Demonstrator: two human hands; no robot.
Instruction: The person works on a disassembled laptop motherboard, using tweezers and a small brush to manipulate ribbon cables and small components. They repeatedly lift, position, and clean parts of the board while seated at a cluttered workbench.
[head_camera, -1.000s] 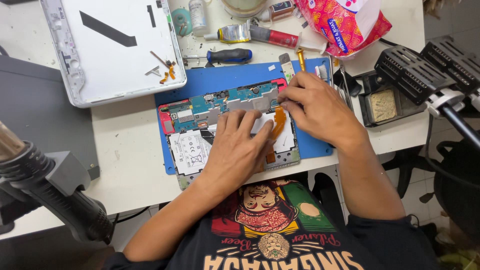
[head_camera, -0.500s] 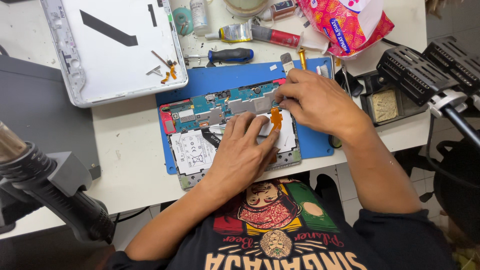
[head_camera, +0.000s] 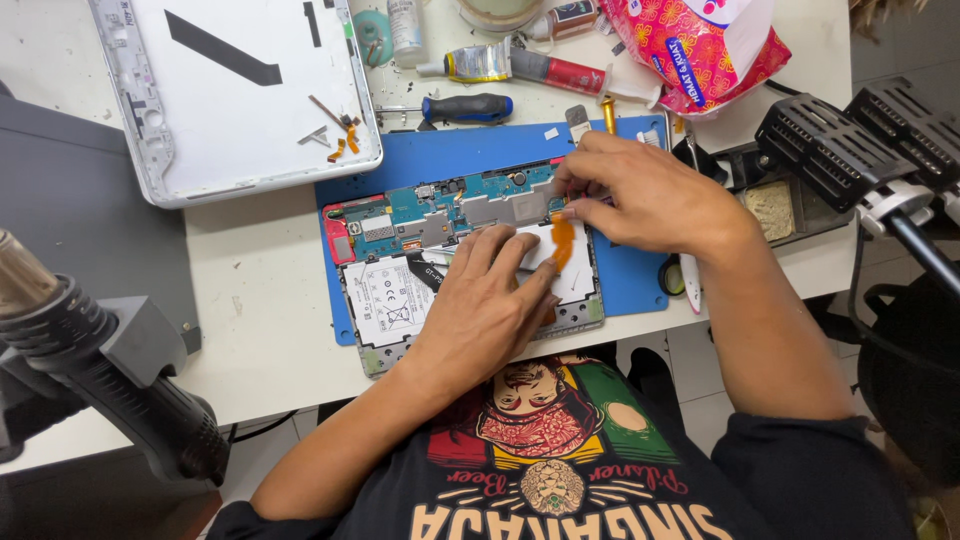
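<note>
An opened tablet (head_camera: 400, 290) lies on a blue work mat (head_camera: 500, 145), with its green circuit board and white battery exposed. My left hand (head_camera: 480, 310) rests flat on the battery, fingers spread and pressing down. My right hand (head_camera: 640, 190) pinches an orange flex cable (head_camera: 563, 240) at the tablet's right side, thumb and forefinger closed on its upper end.
The tablet's white back cover (head_camera: 230, 90) lies at the top left. A blue-handled screwdriver (head_camera: 465, 107), a glue tube (head_camera: 530, 68) and a red snack bag (head_camera: 700, 40) lie behind the mat. A hot-air gun (head_camera: 110, 380) stands left, a black tool stand (head_camera: 850, 140) right.
My right hand has moved left from the mat's right edge onto the orange flex cable and lifted its end. My left hand has shifted slightly on the battery.
</note>
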